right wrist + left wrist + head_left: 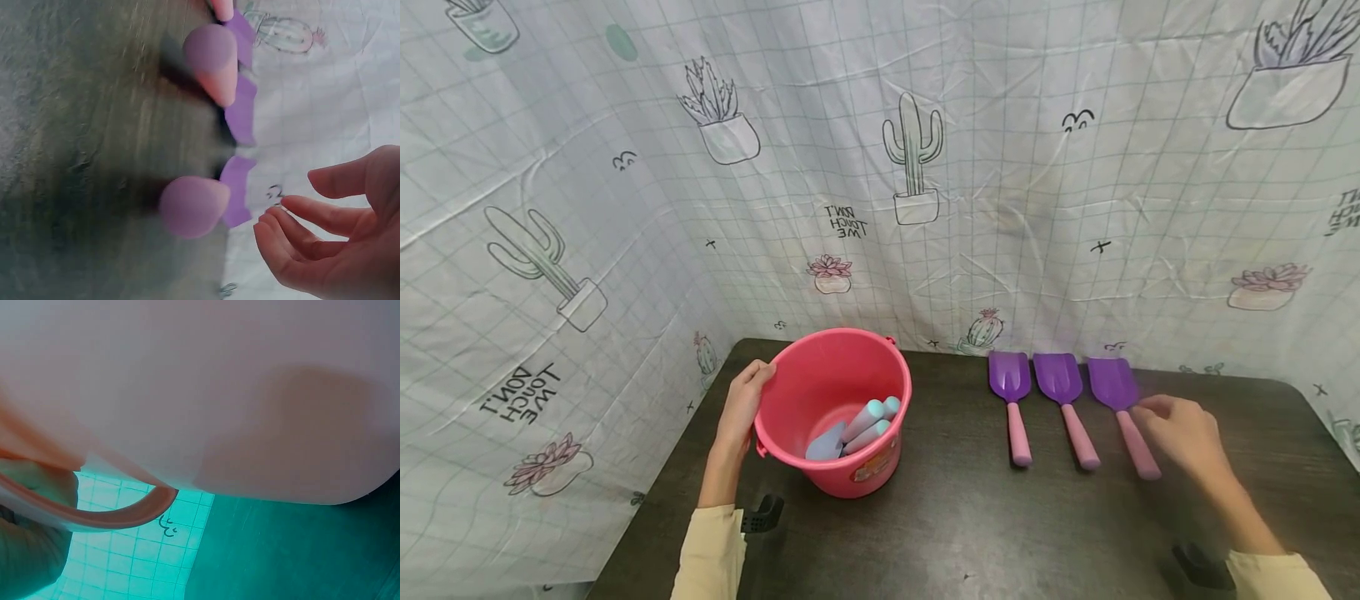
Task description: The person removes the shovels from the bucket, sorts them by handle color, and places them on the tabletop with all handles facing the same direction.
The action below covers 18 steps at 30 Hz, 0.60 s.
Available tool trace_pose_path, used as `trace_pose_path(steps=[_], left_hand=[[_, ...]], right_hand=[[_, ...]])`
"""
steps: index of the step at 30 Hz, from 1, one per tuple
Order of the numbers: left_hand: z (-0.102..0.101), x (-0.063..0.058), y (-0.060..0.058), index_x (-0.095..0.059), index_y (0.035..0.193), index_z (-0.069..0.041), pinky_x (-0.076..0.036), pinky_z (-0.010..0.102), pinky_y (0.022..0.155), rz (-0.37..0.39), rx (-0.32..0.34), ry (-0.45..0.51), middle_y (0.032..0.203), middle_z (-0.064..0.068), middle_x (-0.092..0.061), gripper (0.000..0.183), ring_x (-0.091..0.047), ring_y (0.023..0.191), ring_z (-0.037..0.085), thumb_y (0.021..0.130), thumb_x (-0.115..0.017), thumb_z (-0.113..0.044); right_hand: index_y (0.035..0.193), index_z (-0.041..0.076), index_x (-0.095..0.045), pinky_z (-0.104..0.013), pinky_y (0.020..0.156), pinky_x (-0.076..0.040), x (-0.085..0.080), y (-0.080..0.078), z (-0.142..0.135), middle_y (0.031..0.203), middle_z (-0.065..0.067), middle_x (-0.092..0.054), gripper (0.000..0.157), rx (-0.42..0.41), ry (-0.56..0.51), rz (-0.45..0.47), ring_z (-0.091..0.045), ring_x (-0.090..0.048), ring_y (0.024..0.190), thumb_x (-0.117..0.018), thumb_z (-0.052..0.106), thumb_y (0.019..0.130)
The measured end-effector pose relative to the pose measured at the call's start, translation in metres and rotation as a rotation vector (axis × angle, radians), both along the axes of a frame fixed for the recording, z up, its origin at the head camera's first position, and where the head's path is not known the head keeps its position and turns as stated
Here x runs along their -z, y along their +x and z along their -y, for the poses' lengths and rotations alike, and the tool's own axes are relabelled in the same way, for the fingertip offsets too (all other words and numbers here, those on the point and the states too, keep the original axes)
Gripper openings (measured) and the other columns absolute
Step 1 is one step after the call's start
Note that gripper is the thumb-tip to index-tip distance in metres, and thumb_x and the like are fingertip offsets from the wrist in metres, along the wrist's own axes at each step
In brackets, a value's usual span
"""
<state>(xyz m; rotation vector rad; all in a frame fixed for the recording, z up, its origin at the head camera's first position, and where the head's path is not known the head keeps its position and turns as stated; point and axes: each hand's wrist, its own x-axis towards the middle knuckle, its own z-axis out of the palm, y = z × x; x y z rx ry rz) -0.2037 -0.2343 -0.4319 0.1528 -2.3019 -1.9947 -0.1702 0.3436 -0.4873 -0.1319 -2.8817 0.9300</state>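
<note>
My left hand [747, 404] grips the rim of a pink bucket [880, 471] at its left side, thumb over the edge. The bucket tilts a little toward me; inside lie toy shovels with a pale blue blade [827, 444] and grey handles [867, 437] with turquoise ends. To the right, three purple toy shovels with pink handles lie in a row: a left one [1010, 377], a middle one [1058, 379] and a right one [1113, 383]. My right hand [1183, 429] is beside the right shovel's neck; in the right wrist view its thumb and fingers are apart, holding nothing.
The dark wooden table [970, 525] carries everything. Behind and to the left hangs a white gridded cloth [1000, 208] printed with potted plants, reaching the table's back edge. A black wrist strap [763, 514] sits at my left sleeve.
</note>
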Motion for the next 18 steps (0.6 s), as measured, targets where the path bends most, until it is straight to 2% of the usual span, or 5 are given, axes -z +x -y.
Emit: trace_pose_path(steps=[11,18], left_hand=[[-0.002,-0.001,-0.001,-0.056,0.092,-0.001,-0.045,0.025,0.059,-0.028,-0.05,-0.129,0.076,0.005,-0.051,0.031,-0.053,0.068,0.016,0.109,-0.05,-0.026],[-0.001,0.001,-0.002,-0.057,0.092,-0.001,-0.045,0.025,0.059,-0.036,-0.053,-0.132,0.076,0.006,-0.052,0.031,-0.054,0.068,0.017,0.109,-0.05,-0.026]], right_hand=[[0.114,-0.019,-0.063,-0.065,0.076,-0.049,-0.024,0.008,0.032,0.109,-0.038,-0.064,0.033,-0.053,0.047,-0.142,-0.055,-0.061,0.098,-0.061,0.011,0.101],[0.112,-0.014,-0.067,-0.065,0.079,-0.048,-0.037,0.012,0.045,0.107,-0.035,-0.067,0.028,-0.091,0.049,-0.234,-0.053,-0.062,0.099,-0.064,0.01,0.099]])
